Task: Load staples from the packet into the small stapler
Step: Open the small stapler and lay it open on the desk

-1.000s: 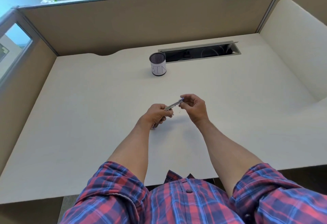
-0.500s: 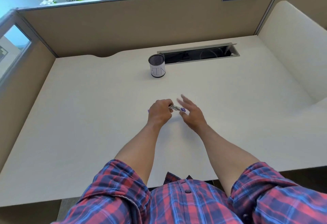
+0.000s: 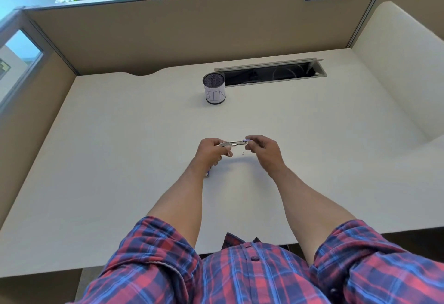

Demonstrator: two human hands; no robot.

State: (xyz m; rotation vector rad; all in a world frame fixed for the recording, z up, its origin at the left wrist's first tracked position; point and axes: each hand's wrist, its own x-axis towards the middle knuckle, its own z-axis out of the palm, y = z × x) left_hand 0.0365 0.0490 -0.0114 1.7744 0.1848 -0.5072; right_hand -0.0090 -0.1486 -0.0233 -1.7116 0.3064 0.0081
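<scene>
A small silver stapler (image 3: pixel 232 144) with a purple tip is held level above the white desk (image 3: pixel 120 159), between both hands. My left hand (image 3: pixel 211 151) grips its left end with curled fingers. My right hand (image 3: pixel 264 148) pinches the purple right end. A small purple staple packet (image 3: pixel 208 173) lies on the desk, mostly hidden under my left wrist. A tiny dark speck (image 3: pixel 243 153) lies on the desk below the stapler.
A mesh cup (image 3: pixel 214 88) labelled BIN stands at the back centre. Behind it is an open cable slot (image 3: pixel 271 73) in the desk. Beige cubicle walls (image 3: pixel 168 37) close the back and left; a curved white panel (image 3: pixel 396 75) rises on the right.
The right hand, spread open half a second ago, has curled and taken the stapler's right end. The stapler now lies level between both hands.
</scene>
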